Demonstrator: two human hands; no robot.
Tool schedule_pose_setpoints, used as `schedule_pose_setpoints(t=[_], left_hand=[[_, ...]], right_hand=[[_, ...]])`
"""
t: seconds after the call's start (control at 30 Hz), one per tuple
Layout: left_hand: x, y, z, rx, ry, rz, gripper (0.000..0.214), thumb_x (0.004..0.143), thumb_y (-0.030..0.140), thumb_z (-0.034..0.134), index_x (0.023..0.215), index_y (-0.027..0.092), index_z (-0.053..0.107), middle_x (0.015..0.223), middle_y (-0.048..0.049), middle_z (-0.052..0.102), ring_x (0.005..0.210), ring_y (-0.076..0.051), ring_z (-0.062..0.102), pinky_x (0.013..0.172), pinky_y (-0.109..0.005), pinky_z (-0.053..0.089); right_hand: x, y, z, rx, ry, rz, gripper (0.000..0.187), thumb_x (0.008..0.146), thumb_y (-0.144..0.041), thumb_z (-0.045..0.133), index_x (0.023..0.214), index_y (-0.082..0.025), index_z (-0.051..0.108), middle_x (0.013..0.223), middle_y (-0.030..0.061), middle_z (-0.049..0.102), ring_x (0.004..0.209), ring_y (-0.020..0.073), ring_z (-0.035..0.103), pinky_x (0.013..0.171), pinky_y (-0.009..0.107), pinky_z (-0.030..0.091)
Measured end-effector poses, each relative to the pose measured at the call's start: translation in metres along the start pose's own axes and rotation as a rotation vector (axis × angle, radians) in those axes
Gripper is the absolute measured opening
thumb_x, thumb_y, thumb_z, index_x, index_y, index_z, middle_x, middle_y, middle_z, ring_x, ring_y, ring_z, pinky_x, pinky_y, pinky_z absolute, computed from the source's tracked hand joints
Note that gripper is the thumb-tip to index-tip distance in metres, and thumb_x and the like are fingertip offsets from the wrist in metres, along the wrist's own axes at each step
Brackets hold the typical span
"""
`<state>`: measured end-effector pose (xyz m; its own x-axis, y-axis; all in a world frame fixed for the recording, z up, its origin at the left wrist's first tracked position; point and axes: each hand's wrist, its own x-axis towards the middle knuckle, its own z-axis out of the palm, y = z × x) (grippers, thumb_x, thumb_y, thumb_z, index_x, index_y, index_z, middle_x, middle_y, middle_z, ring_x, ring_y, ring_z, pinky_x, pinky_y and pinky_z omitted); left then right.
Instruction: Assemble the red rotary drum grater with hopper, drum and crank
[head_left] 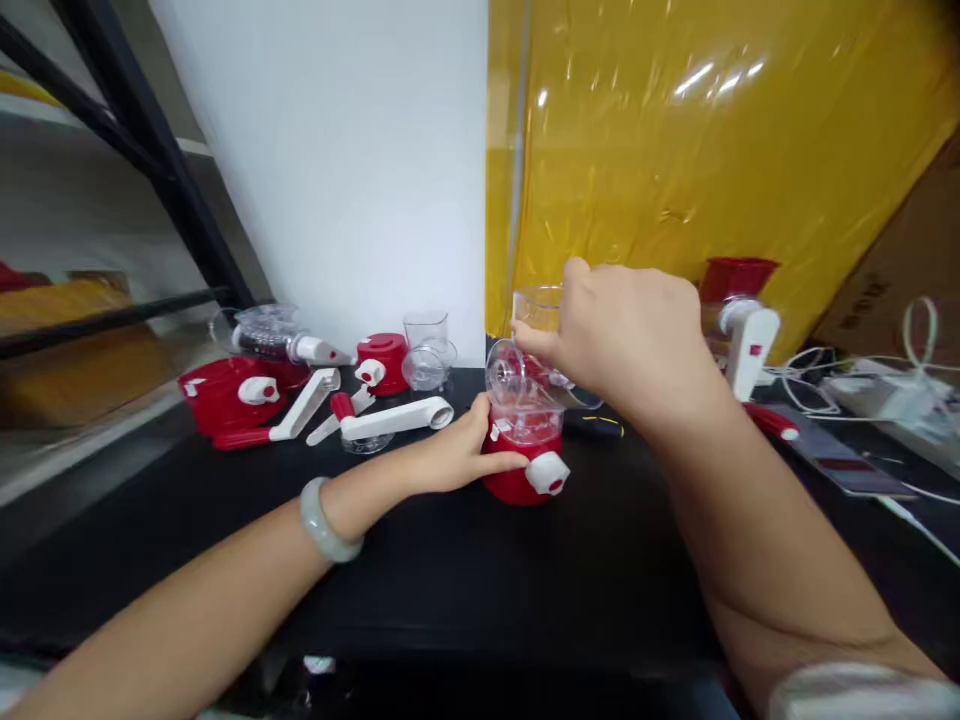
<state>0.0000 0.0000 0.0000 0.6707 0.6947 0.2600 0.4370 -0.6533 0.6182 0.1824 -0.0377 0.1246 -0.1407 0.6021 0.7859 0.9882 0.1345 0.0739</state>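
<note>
I see left hand (450,458) clasping red base (516,487), right hand (634,325) gripping clear hopper (535,300) above base. White crank (397,418) with red knob (343,406) lies left of base.

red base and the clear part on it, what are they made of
The red base looks like smooth moulded plastic, judging by its even colour and slight sheen. The clear part seems to be glossy transparent plastic, since red shows through it; glass remains possible.
</note>
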Motion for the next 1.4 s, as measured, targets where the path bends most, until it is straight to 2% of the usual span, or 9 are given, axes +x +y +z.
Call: schedule_pose_setpoints(t=[0.17, 0.27, 0.37, 0.43, 0.53, 0.93, 1.1, 1.23, 1.4], left_hand=[[0.000, 0.000, -0.004, -0.040, -0.004, 0.006, 0.069, 0.085, 0.050, 0.064, 0.136, 0.017, 0.032, 0.145, -0.0178, 0.043, 0.136, -0.032, 0.041, 0.114, -0.050, 0.033], [-0.001, 0.000, -0.004, -0.061, -0.002, 0.000, 0.070, 0.085, 0.049, 0.065, 0.138, 0.017, 0.032, 0.145, -0.0173, 0.043, 0.136, -0.032, 0.041, 0.115, -0.051, 0.033], [-0.001, 0.001, -0.004, -0.060, 0.005, -0.028, 0.073, 0.084, 0.050, 0.066, 0.139, 0.017, 0.032, 0.145, -0.0177, 0.043, 0.135, -0.033, 0.042, 0.113, -0.053, 0.034], [-0.002, 0.002, -0.004, -0.056, 0.008, -0.050, 0.075, 0.083, 0.052, 0.066, 0.139, 0.016, 0.032, 0.144, -0.0183, 0.044, 0.134, -0.034, 0.043, 0.112, -0.053, 0.035], [-0.002, 0.004, -0.005, -0.049, 0.004, -0.043, 0.072, 0.083, 0.051, 0.066, 0.138, 0.016, 0.034, 0.143, -0.0182, 0.045, 0.133, -0.034, 0.044, 0.112, -0.053, 0.035], [-0.002, 0.007, -0.008, -0.013, -0.036, -0.049, 0.065, 0.084, 0.052, 0.064, 0.133, 0.017, 0.038, 0.138, -0.0177, 0.050, 0.127, -0.033, 0.051, 0.106, -0.049, 0.042], [-0.008, 0.016, -0.051, 0.224, -0.196, -0.084, 0.078, 0.078, 0.055, 0.070, 0.138, 0.017, 0.039, 0.139, -0.0159, 0.054, 0.124, -0.030, 0.055, 0.102, -0.039, 0.045], [-0.020, 0.016, -0.097, 0.686, -0.158, -0.390, 0.067, 0.073, 0.055, 0.074, 0.122, 0.013, 0.058, 0.120, -0.0174, 0.067, 0.107, -0.033, 0.065, 0.088, -0.035, 0.049], [-0.031, -0.004, -0.098, 0.876, -0.189, -0.566, 0.035, 0.076, 0.040, 0.070, 0.098, 0.013, 0.071, 0.096, -0.0168, 0.073, 0.086, -0.032, 0.069, 0.071, -0.033, 0.049]], right_hand=[[0.009, 0.017, 0.007, 0.119, -0.056, -0.060, 0.063, 0.069, -0.076, 0.063, 0.086, -0.015, 0.068, 0.069, 0.0132, 0.066, 0.078, 0.0343, 0.067, 0.072, 0.047, 0.052], [0.018, 0.034, 0.013, 0.322, -0.185, -0.250, 0.074, 0.075, -0.075, 0.058, 0.116, -0.013, 0.065, 0.108, 0.0184, 0.068, 0.102, 0.0355, 0.064, 0.084, 0.050, 0.052], [0.025, 0.043, 0.023, 0.646, -0.242, -0.431, 0.068, 0.081, -0.060, 0.063, 0.134, -0.018, 0.056, 0.131, 0.0130, 0.061, 0.115, 0.0275, 0.060, 0.094, 0.043, 0.050], [0.027, 0.041, 0.028, 0.753, -0.237, -0.433, 0.056, 0.082, -0.051, 0.066, 0.124, -0.016, 0.062, 0.121, 0.0106, 0.067, 0.106, 0.0232, 0.064, 0.091, 0.039, 0.052], [0.025, 0.033, 0.028, 0.678, -0.188, -0.373, 0.044, 0.082, -0.046, 0.066, 0.111, -0.013, 0.068, 0.105, 0.0101, 0.071, 0.093, 0.0223, 0.066, 0.085, 0.038, 0.052], [0.022, 0.024, 0.022, 0.506, -0.179, -0.290, 0.041, 0.081, -0.044, 0.063, 0.108, -0.012, 0.068, 0.098, 0.0092, 0.070, 0.088, 0.0234, 0.065, 0.079, 0.038, 0.050], [0.022, 0.024, 0.022, 0.514, -0.199, -0.282, 0.044, 0.082, -0.048, 0.063, 0.108, -0.012, 0.067, 0.099, 0.0105, 0.070, 0.089, 0.0240, 0.065, 0.080, 0.038, 0.050], [0.022, 0.025, 0.022, 0.521, -0.226, -0.286, 0.045, 0.083, -0.050, 0.062, 0.108, -0.013, 0.066, 0.102, 0.0116, 0.070, 0.092, 0.0249, 0.064, 0.083, 0.039, 0.050], [0.022, 0.025, 0.021, 0.539, -0.255, -0.278, 0.049, 0.084, -0.053, 0.061, 0.110, -0.013, 0.066, 0.108, 0.0136, 0.068, 0.097, 0.0256, 0.064, 0.085, 0.039, 0.050]])
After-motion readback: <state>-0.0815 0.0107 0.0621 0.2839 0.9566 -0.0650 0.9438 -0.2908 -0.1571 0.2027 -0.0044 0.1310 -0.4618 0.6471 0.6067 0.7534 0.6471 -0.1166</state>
